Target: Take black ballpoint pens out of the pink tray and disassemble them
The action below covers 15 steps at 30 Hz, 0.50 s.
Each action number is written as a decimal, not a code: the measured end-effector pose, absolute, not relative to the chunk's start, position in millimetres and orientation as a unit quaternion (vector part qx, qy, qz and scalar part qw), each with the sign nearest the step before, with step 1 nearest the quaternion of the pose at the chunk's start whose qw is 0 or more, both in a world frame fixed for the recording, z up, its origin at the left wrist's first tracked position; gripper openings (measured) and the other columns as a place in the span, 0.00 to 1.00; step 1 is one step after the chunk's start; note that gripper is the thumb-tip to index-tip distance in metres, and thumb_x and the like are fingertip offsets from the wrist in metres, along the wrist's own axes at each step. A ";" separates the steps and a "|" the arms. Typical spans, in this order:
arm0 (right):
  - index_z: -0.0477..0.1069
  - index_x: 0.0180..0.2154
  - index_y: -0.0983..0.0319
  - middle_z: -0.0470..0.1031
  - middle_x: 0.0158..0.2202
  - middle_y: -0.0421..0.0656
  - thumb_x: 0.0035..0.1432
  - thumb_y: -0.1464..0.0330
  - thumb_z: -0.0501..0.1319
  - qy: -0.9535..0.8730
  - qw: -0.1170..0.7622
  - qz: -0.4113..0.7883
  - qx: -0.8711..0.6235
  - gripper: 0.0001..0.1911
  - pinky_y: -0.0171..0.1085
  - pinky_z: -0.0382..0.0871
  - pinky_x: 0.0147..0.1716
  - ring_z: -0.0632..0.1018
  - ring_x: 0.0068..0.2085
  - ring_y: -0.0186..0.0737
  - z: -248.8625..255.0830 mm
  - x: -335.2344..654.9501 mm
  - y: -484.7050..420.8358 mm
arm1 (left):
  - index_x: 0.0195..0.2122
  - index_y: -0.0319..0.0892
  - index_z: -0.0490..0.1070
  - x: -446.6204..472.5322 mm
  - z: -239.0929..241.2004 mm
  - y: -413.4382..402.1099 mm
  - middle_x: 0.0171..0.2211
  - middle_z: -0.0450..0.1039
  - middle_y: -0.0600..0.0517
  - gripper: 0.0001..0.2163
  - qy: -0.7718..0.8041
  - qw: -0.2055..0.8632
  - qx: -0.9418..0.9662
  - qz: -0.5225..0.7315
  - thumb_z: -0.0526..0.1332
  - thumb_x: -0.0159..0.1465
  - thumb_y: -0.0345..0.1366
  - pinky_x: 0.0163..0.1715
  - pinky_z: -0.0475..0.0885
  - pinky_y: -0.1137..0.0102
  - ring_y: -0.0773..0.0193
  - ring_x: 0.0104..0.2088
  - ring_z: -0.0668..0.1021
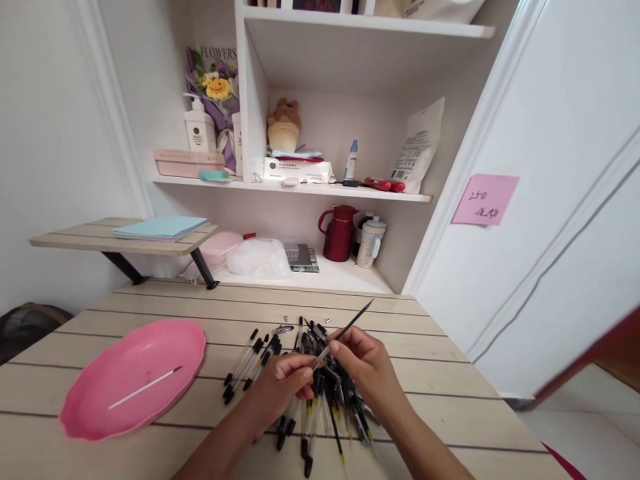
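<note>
My left hand [286, 382] pinches the lower end of a clear pen barrel [323, 353] between thumb and fingers. With thumb and forefinger, my right hand [366, 368] grips a dark pen refill [355, 321], its tip pointing up and to the right. The refill lines up with the barrel; whether it sits inside is hidden by my fingers. Beneath both hands lies a loose pile of pen parts [337, 394], with black caps, clear barrels and some yellowish ends. Several capped pens [250, 360] lie side by side left of the pile.
At left on the slatted table [439, 426] is a pink scalloped tray [186, 333] with one white refill [144, 388] in it. A small raised shelf [83, 235] stands at the back left. Behind are white shelves with a red jug [339, 234] and a cup [371, 243].
</note>
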State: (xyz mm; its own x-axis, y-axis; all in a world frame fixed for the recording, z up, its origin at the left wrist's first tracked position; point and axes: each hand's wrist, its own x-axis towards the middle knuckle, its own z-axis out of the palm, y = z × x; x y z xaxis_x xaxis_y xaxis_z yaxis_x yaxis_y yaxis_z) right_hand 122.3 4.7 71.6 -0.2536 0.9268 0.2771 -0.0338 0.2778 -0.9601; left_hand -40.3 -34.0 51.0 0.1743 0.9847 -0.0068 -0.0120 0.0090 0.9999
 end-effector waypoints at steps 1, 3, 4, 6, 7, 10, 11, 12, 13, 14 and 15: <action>0.69 0.30 0.64 0.70 0.25 0.40 0.49 0.61 0.60 -0.626 0.498 0.484 -0.354 0.12 0.31 0.61 0.25 0.67 0.26 0.32 72.4 122.8 4.7 | 0.37 0.37 0.74 -41.1 51.1 -33.7 0.20 0.69 0.52 0.14 0.451 0.551 0.536 0.454 0.59 0.54 0.39 0.27 0.63 0.73 0.68 0.23 0.69; 0.68 0.32 0.64 0.71 0.28 0.42 0.49 0.60 0.60 -0.613 0.514 0.485 -0.354 0.14 0.32 0.63 0.27 0.69 0.28 0.34 73.8 124.1 5.1 | 0.38 0.37 0.74 -43.2 50.8 -33.0 0.21 0.69 0.52 0.14 0.445 0.561 0.524 0.462 0.60 0.53 0.39 0.27 0.63 0.73 0.68 0.23 0.70; 0.68 0.33 0.64 0.71 0.29 0.43 0.48 0.59 0.60 -0.602 0.523 0.485 -0.358 0.14 0.33 0.64 0.28 0.70 0.29 0.35 74.4 124.6 5.3 | 0.38 0.37 0.74 -44.3 50.2 -32.6 0.21 0.70 0.52 0.14 0.440 0.567 0.514 0.471 0.60 0.53 0.40 0.28 0.63 0.73 0.68 0.24 0.70; 0.68 0.35 0.63 0.72 0.32 0.44 0.48 0.58 0.60 -0.582 0.535 0.486 -0.372 0.16 0.34 0.65 0.30 0.71 0.31 0.36 75.8 124.6 5.5 | 0.40 0.38 0.74 -46.6 48.3 -31.9 0.23 0.70 0.51 0.15 0.428 0.580 0.492 0.489 0.61 0.53 0.39 0.29 0.63 0.73 0.68 0.25 0.71; 0.68 0.36 0.63 0.72 0.32 0.45 0.48 0.58 0.60 -0.576 0.538 0.485 -0.379 0.16 0.34 0.66 0.30 0.71 0.31 0.36 76.4 124.1 5.5 | 0.40 0.38 0.73 -47.5 47.1 -31.5 0.24 0.70 0.51 0.15 0.422 0.586 0.482 0.496 0.61 0.53 0.39 0.29 0.63 0.74 0.68 0.25 0.71; 0.67 0.37 0.63 0.73 0.33 0.45 0.49 0.59 0.58 -0.578 0.542 0.480 -0.378 0.16 0.35 0.66 0.31 0.71 0.30 0.36 76.7 122.4 7.3 | 0.38 0.37 0.73 -49.2 43.5 -30.2 0.25 0.70 0.51 0.13 0.393 0.611 0.446 0.523 0.62 0.53 0.38 0.30 0.63 0.73 0.68 0.26 0.72; 0.67 0.37 0.63 0.73 0.33 0.45 0.50 0.59 0.58 -0.584 0.543 0.473 -0.375 0.16 0.35 0.66 0.31 0.71 0.31 0.36 75.8 122.5 8.9 | 0.38 0.37 0.73 -49.6 42.7 -29.7 0.25 0.70 0.51 0.13 0.380 0.620 0.431 0.534 0.62 0.53 0.37 0.30 0.64 0.73 0.68 0.26 0.72; 0.67 0.37 0.63 0.72 0.32 0.45 0.50 0.60 0.57 -0.594 0.541 0.460 -0.378 0.15 0.35 0.65 0.30 0.71 0.31 0.36 74.2 123.2 11.0 | 0.38 0.37 0.73 -50.1 42.3 -29.1 0.26 0.70 0.51 0.13 0.365 0.629 0.416 0.546 0.63 0.52 0.37 0.31 0.64 0.73 0.68 0.27 0.72; 0.67 0.37 0.63 0.72 0.32 0.44 0.51 0.60 0.57 -0.613 0.531 0.438 -0.388 0.14 0.35 0.65 0.29 0.71 0.30 0.36 72.2 124.6 13.4 | 0.38 0.38 0.73 -50.7 42.3 -28.4 0.26 0.70 0.51 0.13 0.352 0.636 0.402 0.557 0.63 0.52 0.36 0.31 0.64 0.72 0.67 0.27 0.72; 0.67 0.35 0.62 0.72 0.30 0.43 0.51 0.61 0.56 -0.641 0.510 0.406 -0.405 0.13 0.34 0.64 0.29 0.71 0.29 0.36 69.6 126.7 16.1 | 0.38 0.38 0.73 -51.5 42.7 -27.6 0.26 0.70 0.51 0.13 0.341 0.640 0.389 0.569 0.64 0.51 0.35 0.31 0.64 0.72 0.67 0.27 0.72; 0.68 0.33 0.62 0.72 0.28 0.42 0.51 0.62 0.56 -0.676 0.475 0.368 -0.427 0.10 0.34 0.63 0.28 0.70 0.28 0.36 66.6 129.2 18.8 | 0.37 0.38 0.73 -52.7 43.3 -26.8 0.26 0.70 0.51 0.12 0.333 0.640 0.378 0.581 0.64 0.51 0.34 0.31 0.65 0.72 0.68 0.27 0.72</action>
State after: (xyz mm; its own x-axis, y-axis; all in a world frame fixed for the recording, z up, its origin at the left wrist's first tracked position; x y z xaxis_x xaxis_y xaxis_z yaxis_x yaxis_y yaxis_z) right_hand 129.2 18.8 66.6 -0.1834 0.9266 0.3282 0.2274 0.3648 -0.9029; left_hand -52.7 -26.8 43.3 0.1036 0.9945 0.0125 -0.4918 0.0403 0.8698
